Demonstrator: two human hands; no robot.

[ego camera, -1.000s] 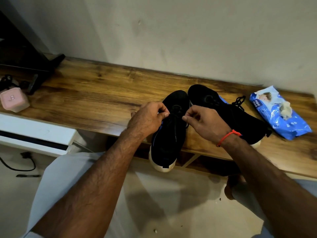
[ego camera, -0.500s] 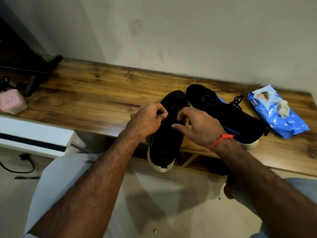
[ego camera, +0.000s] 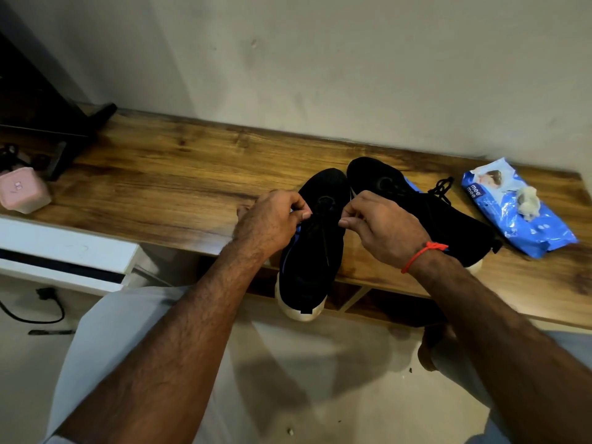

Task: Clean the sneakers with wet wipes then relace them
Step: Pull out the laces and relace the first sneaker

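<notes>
A person's left hand (ego camera: 272,221) and right hand (ego camera: 381,227) each pinch a black lace end above the near sneaker (ego camera: 307,251), apparently relacing it. The shoe, black with a pale sole, overhangs the table (ego camera: 166,177) edge within easy reach; its laced mate (ego camera: 426,213) lies alongside, near the wet wipes pack (ego camera: 515,216).

The one camera sits on my head, looking forward and down, close over the wooden surface (ego camera: 160,184) against the wall. My forearms reach in from the bottom edge.
</notes>
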